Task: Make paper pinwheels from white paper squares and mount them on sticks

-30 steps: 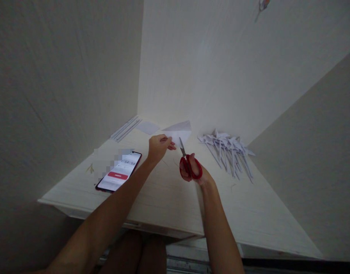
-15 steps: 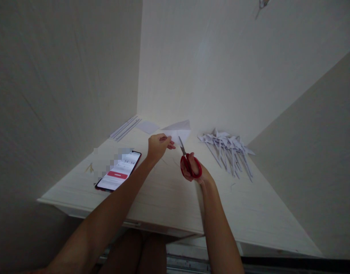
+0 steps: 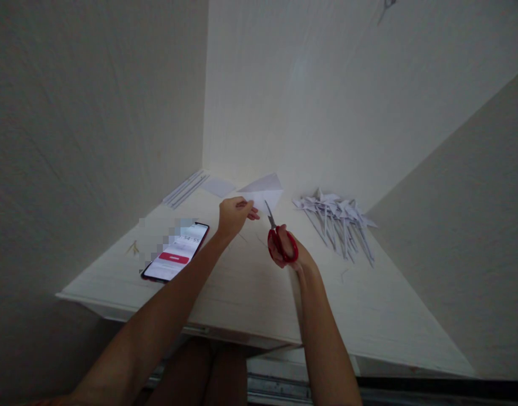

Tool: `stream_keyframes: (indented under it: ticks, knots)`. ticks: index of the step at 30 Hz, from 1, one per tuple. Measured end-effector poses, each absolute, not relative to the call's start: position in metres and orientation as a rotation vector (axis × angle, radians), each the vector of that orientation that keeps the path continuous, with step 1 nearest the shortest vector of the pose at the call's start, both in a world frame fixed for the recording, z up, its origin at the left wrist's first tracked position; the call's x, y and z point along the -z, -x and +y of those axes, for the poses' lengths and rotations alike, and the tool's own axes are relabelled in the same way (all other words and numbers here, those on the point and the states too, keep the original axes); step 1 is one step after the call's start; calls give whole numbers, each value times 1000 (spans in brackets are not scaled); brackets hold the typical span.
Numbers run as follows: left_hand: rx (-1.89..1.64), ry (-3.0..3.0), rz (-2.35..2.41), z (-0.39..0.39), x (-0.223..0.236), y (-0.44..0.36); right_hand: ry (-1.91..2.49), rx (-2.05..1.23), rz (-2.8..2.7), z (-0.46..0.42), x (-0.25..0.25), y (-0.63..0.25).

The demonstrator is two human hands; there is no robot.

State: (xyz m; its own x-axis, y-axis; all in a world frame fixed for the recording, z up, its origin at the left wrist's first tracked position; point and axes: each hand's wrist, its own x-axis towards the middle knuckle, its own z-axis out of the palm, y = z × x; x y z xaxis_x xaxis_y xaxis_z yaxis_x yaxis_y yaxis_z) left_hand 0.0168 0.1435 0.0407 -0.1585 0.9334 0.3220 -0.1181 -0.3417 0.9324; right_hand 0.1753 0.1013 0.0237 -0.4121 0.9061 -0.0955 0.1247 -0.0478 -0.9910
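Note:
My left hand [image 3: 237, 214] pinches the near left corner of a creased white sheet of paper [image 3: 267, 192], which is held up above the table. A pair of scissors [image 3: 278, 234] with red handles is in my right hand [image 3: 287, 248], fingers through the loops. The blades point up and away, their tips in front of the paper's lower right part. Whether the blades touch the paper, I cannot tell.
A pile of white paper pinwheels on sticks [image 3: 339, 211] lies to the right. Rolled paper sticks [image 3: 185, 190] and a flat paper sheet [image 3: 218, 186] rest at the back left. The phone [image 3: 176, 254] lies left of my forearm. Walls enclose the white table [image 3: 242, 299].
The paper has tilted slightly, its far right corner shifting up and its right side turning. Both hands and the scissors stay almost in place.

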Motion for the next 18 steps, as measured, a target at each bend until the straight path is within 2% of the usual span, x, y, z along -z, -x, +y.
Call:
stream_keyframes:
  ticks: [18]
  knots:
    - [-1634, -1254, 1139, 145, -43, -12, 1255, -1490, -1624, 72, -41, -185]
